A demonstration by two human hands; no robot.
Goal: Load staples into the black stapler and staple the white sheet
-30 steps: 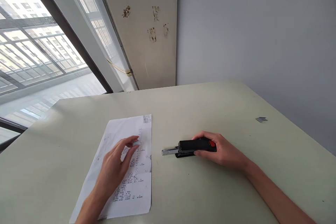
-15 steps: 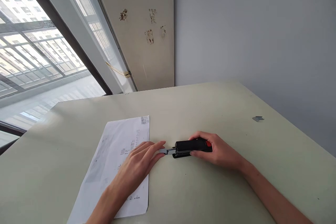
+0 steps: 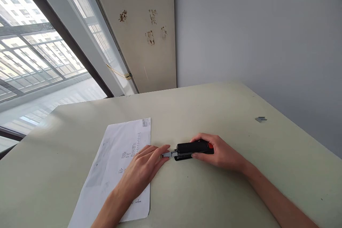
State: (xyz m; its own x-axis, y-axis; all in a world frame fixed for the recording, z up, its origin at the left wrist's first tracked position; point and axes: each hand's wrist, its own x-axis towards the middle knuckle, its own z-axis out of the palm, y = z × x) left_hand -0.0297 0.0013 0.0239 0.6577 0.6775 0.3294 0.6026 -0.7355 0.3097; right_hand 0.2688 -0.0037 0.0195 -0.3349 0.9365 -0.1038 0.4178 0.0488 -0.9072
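My right hand (image 3: 213, 149) is wrapped around the rear of a black stapler (image 3: 189, 148) that has a red patch at its back end. The stapler lies nearly level over the table, its front end pointing left. A metal staple tray (image 3: 169, 154) sticks out of that front end. At its tip, my left hand (image 3: 145, 160) holds the tray between thumb and fingers. Under my left hand and wrist is a printed sheet of paper (image 3: 107, 164), partly covered by them. Whether staples lie in the tray is too small to tell.
The pale table (image 3: 213, 199) runs back to a grey wall (image 3: 253, 25). A small grey scrap (image 3: 261, 119) rests on its right side. Beyond the table's left edge is a window (image 3: 40, 46), with a stained beige panel (image 3: 144, 57) behind the table.
My left fingers have shifted slightly right, closer to the stapler's front, and the tray's end shows more between them. My right hand keeps its hold. The view has moved a little.
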